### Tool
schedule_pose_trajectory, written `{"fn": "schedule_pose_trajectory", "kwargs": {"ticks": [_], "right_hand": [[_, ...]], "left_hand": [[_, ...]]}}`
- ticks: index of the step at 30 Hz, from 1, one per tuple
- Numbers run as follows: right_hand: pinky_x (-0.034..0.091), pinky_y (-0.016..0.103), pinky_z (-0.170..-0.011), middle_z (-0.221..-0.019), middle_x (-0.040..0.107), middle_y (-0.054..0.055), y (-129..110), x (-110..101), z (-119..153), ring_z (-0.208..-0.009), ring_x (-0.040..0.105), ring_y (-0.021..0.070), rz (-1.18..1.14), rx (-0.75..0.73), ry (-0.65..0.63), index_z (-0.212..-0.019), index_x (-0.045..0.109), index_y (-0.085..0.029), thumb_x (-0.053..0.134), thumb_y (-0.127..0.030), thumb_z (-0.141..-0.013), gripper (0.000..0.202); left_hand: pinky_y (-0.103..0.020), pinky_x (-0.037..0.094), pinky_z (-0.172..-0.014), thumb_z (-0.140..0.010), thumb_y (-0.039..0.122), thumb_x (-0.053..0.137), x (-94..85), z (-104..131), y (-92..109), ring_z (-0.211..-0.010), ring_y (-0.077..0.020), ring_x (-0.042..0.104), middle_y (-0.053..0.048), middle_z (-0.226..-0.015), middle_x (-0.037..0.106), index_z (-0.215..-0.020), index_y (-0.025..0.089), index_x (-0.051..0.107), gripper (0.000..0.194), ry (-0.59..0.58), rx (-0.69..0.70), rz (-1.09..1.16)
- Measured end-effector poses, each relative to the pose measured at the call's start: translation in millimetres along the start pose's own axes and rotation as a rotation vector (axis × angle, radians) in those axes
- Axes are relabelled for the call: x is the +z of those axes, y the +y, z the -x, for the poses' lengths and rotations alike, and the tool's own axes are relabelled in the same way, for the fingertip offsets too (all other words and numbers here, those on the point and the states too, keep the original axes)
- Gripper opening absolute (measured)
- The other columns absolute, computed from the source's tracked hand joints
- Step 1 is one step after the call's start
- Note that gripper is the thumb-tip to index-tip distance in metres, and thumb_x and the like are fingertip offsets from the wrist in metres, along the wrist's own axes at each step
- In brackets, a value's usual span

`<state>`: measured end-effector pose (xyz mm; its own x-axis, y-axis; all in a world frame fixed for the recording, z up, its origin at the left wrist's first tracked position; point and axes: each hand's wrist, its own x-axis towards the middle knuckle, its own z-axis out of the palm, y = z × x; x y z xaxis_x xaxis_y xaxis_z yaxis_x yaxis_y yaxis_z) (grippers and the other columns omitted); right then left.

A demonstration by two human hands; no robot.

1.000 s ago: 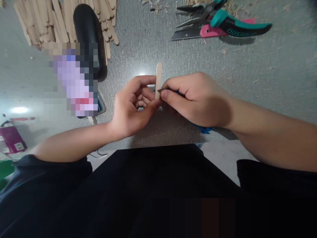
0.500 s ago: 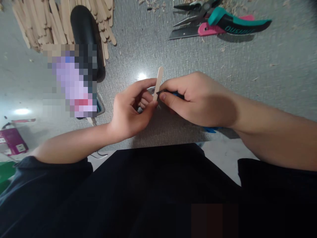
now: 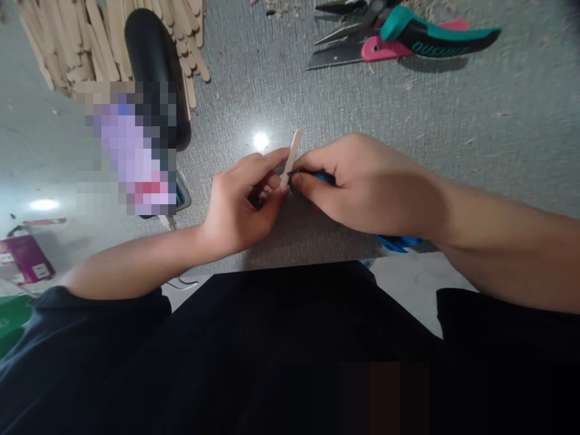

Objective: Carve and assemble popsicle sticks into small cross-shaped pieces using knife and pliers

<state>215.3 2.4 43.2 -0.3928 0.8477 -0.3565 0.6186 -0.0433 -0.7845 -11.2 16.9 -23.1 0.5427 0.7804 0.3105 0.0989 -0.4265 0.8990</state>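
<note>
In the head view, the left hand, at the centre of the frame, is closed on 1 wooden stick, its thumb at the lower end and its index finger against the side. The stick tilts, its rounded upper end leaning right. The right hand, just right of centre, grips a dark-tipped tool with some blue on it; the tip meets the stick near its lower end, though the fingers hide most of the tool. A blue item shows below this hand; whether it joins the tool, I cannot tell. At upper left, a black case lies over a pile of wooden sticks, beside a pixelated purple patch. At upper right, teal-and-black pliers overlap a pink-handled blade, near wood shavings. A purple box sits at the left edge.
</note>
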Motion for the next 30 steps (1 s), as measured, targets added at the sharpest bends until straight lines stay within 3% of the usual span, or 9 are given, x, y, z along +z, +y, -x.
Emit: {"fn": "schedule_pose_trajectory", "kwargs": {"ticks": [6, 14, 21, 30], "right_hand": [[0.030, 0.038, -0.067, -0.062, 0.046, -0.003, 4.4, -5.5, -2.6, -0.062, 0.042, 0.0138, -0.078, -0.026, -0.039, -0.066, 0.055, -0.022, 0.060, -0.010, -0.106, 0.042], [0.036, 0.033, -0.057, -0.060, 0.062, -0.003, -2.1, -13.5, 6.2, -0.052, 0.054, 0.0098, -0.249, 0.027, -0.086, -0.070, 0.062, -0.021, 0.060, -0.011, -0.111, 0.042], [0.041, 0.034, -0.063, -0.065, 0.067, 0.000, -5.6, -10.4, 5.0, -0.058, 0.058, 0.0132, -0.209, 0.069, 0.002, -0.074, 0.064, -0.022, 0.061, -0.019, -0.114, 0.040], [0.036, 0.036, -0.070, -0.068, 0.056, -0.001, -3.6, -11.0, 4.2, -0.068, 0.051, 0.0161, -0.092, -0.005, 0.004, -0.073, 0.060, -0.022, 0.062, -0.021, -0.111, 0.038]], "left_hand": [[-0.028, 0.063, -0.068, -0.106, 0.029, 0.084, 0.3, 0.4, -7.0, -0.075, -0.0130, 0.068, -0.001, -0.090, 0.073, -0.142, 0.033, 0.084, 0.036, -0.001, -0.048, 0.101], [-0.021, 0.060, -0.061, -0.105, 0.035, 0.088, 1.7, 1.2, -12.9, -0.071, -0.0096, 0.070, -0.001, -0.093, 0.078, -0.148, 0.032, 0.081, 0.044, 0.022, -0.070, 0.204], [-0.024, 0.061, -0.064, -0.108, 0.043, 0.087, -1.5, 2.5, -12.7, -0.073, -0.0107, 0.072, 0.000, -0.093, 0.078, -0.150, 0.030, 0.077, 0.045, -0.008, -0.189, 0.251], [-0.019, 0.056, -0.060, -0.110, 0.040, 0.084, 6.3, -2.4, -9.3, -0.069, -0.0073, 0.068, 0.001, -0.089, 0.077, -0.147, 0.029, 0.081, 0.039, 0.086, -0.024, 0.194]]}}
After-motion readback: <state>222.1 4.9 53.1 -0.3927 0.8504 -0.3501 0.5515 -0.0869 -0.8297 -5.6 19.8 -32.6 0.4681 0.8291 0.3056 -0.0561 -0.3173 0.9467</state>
